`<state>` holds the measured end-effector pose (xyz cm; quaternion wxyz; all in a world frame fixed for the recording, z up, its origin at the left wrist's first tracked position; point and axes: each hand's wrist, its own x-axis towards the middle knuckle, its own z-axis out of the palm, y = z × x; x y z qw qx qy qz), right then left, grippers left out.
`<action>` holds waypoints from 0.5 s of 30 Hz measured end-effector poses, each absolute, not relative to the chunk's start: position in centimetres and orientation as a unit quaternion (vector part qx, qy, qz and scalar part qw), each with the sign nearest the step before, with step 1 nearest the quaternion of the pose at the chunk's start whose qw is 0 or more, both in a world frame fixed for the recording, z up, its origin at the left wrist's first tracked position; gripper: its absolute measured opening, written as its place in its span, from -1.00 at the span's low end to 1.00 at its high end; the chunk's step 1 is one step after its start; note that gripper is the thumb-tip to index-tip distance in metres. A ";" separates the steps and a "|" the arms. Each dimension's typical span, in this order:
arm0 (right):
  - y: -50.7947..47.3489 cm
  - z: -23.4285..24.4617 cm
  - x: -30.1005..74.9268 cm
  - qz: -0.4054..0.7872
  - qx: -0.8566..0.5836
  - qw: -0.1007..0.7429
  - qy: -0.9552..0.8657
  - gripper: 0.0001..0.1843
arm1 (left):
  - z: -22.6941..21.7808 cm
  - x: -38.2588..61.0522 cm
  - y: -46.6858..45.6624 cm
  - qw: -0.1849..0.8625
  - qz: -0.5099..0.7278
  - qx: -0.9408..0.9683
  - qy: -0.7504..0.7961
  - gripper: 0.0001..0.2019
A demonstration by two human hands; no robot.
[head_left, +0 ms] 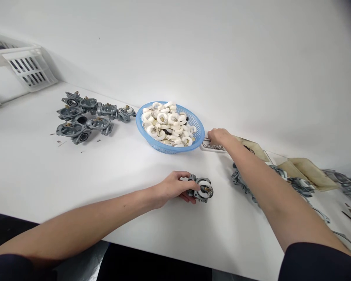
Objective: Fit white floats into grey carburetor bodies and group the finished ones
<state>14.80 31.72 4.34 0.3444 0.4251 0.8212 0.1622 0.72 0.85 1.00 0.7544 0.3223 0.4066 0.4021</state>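
1. Done, as far as visible: white ring (204, 182) sits in the held metal casting (202, 197); one of the right-side castings (302, 188) shows white too.
2. Left, prob.: blue basket (152, 143), far ctr., heaped w/ loose rings (169, 124); far-L castings (98, 123) mostly show none.
3. L hand (178, 187) grips held casting from its left, thumb on top, near ctr. of worktop (128, 164).
4. R hand (219, 136) farther & right, apart from casting, fingers curled at small tray (213, 148); can't tell if pinching anything.

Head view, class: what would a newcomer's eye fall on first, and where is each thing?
Probably the blue basket near the middle, heaped with white ring-shaped pieces. Below it, the left hand's grip is on a grey metal part. Similar grey parts stand clustered left of the basket.
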 end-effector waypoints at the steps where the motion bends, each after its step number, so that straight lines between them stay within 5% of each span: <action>1: 31.7 4.3 14.7 0.163 0.425 0.346 0.820 -0.62 | 1.0 0.7 0.9 0.754 0.402 0.323 0.406 -0.72; 15: 31.9 4.3 15.0 0.153 0.437 0.366 0.807 -0.64 | 1.1 0.8 0.8 0.754 0.401 0.319 0.410 -0.72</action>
